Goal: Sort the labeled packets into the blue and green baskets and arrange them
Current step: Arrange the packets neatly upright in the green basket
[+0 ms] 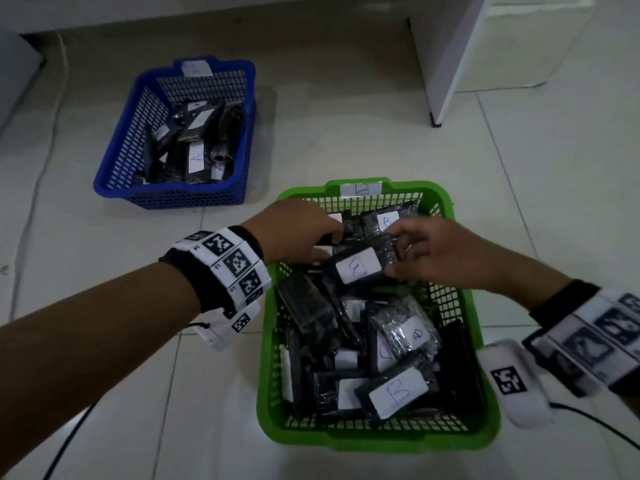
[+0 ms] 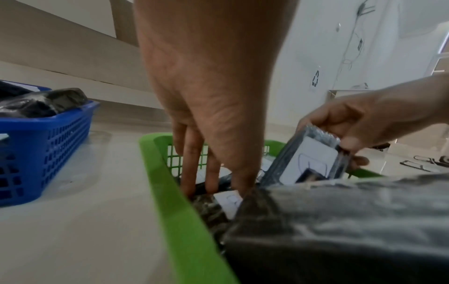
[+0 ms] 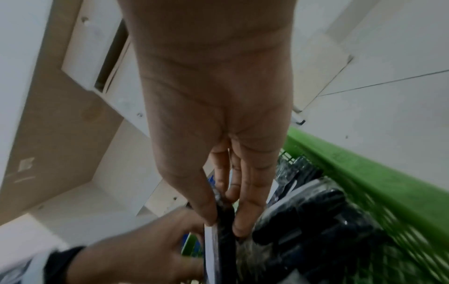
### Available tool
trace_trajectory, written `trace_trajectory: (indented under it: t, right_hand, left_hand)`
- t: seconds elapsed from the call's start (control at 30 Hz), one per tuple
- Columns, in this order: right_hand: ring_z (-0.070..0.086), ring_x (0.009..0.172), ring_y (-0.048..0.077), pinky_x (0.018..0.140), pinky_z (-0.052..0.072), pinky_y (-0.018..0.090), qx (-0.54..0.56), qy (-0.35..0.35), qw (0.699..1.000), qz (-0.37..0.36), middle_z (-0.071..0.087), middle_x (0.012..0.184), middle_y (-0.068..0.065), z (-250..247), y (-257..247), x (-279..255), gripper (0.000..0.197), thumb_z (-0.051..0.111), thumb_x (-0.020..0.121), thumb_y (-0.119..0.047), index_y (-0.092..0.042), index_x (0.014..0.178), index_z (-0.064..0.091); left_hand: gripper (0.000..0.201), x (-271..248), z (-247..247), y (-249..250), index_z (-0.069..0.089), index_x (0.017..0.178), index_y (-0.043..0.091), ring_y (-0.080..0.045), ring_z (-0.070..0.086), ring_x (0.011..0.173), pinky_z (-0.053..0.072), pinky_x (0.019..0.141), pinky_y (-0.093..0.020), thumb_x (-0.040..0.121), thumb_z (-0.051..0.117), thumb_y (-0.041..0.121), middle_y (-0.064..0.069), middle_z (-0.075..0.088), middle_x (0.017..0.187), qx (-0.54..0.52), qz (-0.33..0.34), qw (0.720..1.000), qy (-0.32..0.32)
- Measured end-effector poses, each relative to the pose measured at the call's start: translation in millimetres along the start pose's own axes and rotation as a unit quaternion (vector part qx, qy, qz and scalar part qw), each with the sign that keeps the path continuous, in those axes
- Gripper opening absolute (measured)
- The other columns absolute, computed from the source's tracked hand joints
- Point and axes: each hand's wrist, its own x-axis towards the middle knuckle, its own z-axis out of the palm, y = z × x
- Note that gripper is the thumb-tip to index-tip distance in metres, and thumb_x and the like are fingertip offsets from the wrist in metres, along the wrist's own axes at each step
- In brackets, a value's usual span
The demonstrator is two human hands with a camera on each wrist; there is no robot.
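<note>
The green basket (image 1: 377,441) lies in front of me, marked B on its far rim and full of black packets with white labels. My right hand (image 1: 394,251) pinches one such packet (image 1: 360,268) by its right edge, holding it just above the pile at the far end. In the right wrist view, the right hand (image 3: 224,224) has thumb and fingers on either side of the packet (image 3: 226,249). My left hand (image 1: 325,244) reaches into the basket's far left corner. Its fingers (image 2: 211,180) point straight down among the packets, tips hidden. The blue basket (image 1: 180,199) holds packets marked A.
Both baskets stand on a pale tiled floor, the blue one at the far left. A white cabinet panel (image 1: 446,81) rises at the far right. Black cables run along the floor at the lower left (image 1: 69,441) and lower right (image 1: 588,417).
</note>
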Motion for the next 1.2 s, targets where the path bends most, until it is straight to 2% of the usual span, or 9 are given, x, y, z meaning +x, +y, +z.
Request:
trace_trajectory:
  t: [0.13, 0.33, 0.53, 0.63, 0.7, 0.77, 0.87, 1.03, 1.2]
  right_hand:
    - [0.075, 0.077, 0.025, 0.069, 0.06, 0.026, 0.125, 0.026, 0.991, 0.044, 0.071, 0.094, 0.012, -19, 1, -1, 0.023, 0.076, 0.081, -0.005, -0.008, 0.102, 0.069]
    - [0.072, 0.092, 0.035, 0.084, 0.059, 0.034, 0.306, 0.048, 0.947, 0.079, 0.072, 0.104, 0.021, -14, 9, 13, 0.025, 0.068, 0.085, 0.002, 0.006, 0.109, 0.064]
    - [0.072, 0.097, 0.027, 0.082, 0.059, 0.026, 0.389, 0.045, 0.917, 0.074, 0.073, 0.106, 0.018, -2, -3, 20, 0.019, 0.062, 0.092, -0.001, 0.009, 0.108, 0.064]
    - [0.072, 0.097, 0.026, 0.083, 0.059, 0.025, 0.411, 0.037, 0.907, 0.081, 0.072, 0.107, 0.019, 7, -9, 21, 0.024, 0.062, 0.092, -0.005, 0.01, 0.11, 0.062]
    - [0.074, 0.088, 0.023, 0.08, 0.059, 0.026, 0.339, 0.053, 0.935, 0.088, 0.074, 0.1, 0.02, 12, -11, 20, 0.02, 0.062, 0.094, -0.012, 0.006, 0.103, 0.065]
    - [0.072, 0.064, 0.014, 0.068, 0.056, 0.022, 0.097, 0.114, 0.987, 0.051, 0.074, 0.077, 0.014, 12, -11, 15, 0.024, 0.063, 0.094, -0.026, -0.007, 0.083, 0.071]
    - [0.053, 0.042, 0.007, 0.049, 0.04, 0.011, -0.167, 0.144, 0.973, -0.061, 0.065, 0.054, 0.004, 20, -17, 5, 0.037, 0.067, 0.089, -0.038, -0.012, 0.062, 0.069]
    - [0.06, 0.069, 0.014, 0.063, 0.053, 0.032, -0.321, -0.052, 0.942, -0.088, 0.062, 0.075, -0.002, 70, -7, -2, 0.044, 0.058, 0.086, -0.06, -0.016, 0.08, 0.062]
    - [0.055, 0.074, 0.012, 0.07, 0.052, 0.034, -0.286, -0.044, 0.952, -0.098, 0.059, 0.08, -0.009, 69, 4, -14, 0.028, 0.062, 0.085, -0.054, -0.027, 0.081, 0.055]
  left_hand:
    - [0.032, -5, 6, 4, 0.067, 0.114, 0.028, -0.021, 0.063, 0.095, 0.035, 0.063, -0.027, 0.087, 0.068, 0.046, 0.002, 0.066, 0.102, 0.031, 0.025, 0.999, -0.002]
    - [0.016, -5, 1, -3, 0.07, 0.105, 0.019, -0.024, 0.066, 0.087, 0.05, 0.069, -0.033, 0.091, 0.063, 0.024, -0.003, 0.07, 0.094, -0.08, -0.031, 0.996, 0.004]
    - [0.057, -13, -21, -9, 0.051, 0.141, 0.036, -0.007, 0.067, 0.096, 0.051, 0.075, -0.013, 0.09, 0.073, 0.024, 0.01, 0.062, 0.122, -0.452, -0.077, 0.888, 0.031]
    - [0.068, -17, -17, -3, 0.056, 0.137, 0.041, 0.005, 0.06, 0.097, 0.048, 0.079, -0.013, 0.075, 0.085, 0.045, 0.014, 0.064, 0.123, -0.323, -0.04, 0.942, 0.075]
    - [0.069, -17, -14, 0, 0.059, 0.134, 0.04, 0.002, 0.061, 0.096, 0.052, 0.084, -0.024, 0.072, 0.087, 0.046, 0.014, 0.067, 0.123, -0.236, -0.013, 0.968, 0.084]
    - [0.064, -20, -16, -2, 0.061, 0.131, 0.042, -0.004, 0.062, 0.099, 0.052, 0.087, -0.03, 0.072, 0.086, 0.043, 0.014, 0.069, 0.122, -0.2, -0.01, 0.979, 0.045]
    - [0.052, -24, -20, -9, 0.065, 0.126, 0.04, -0.002, 0.063, 0.098, 0.054, 0.09, -0.029, 0.078, 0.083, 0.04, 0.011, 0.07, 0.118, -0.188, -0.023, 0.979, -0.075]
    - [0.051, -17, -12, -7, 0.068, 0.13, 0.032, 0.005, 0.053, 0.073, 0.038, 0.065, -0.006, 0.083, 0.078, 0.049, 0.011, 0.073, 0.104, -0.096, 0.003, 0.993, -0.065]
    - [0.052, -11, 1, 7, 0.069, 0.128, 0.031, -0.021, 0.058, 0.108, 0.041, 0.075, -0.03, 0.079, 0.081, 0.045, 0.003, 0.065, 0.114, 0.037, -0.005, 0.999, -0.022]
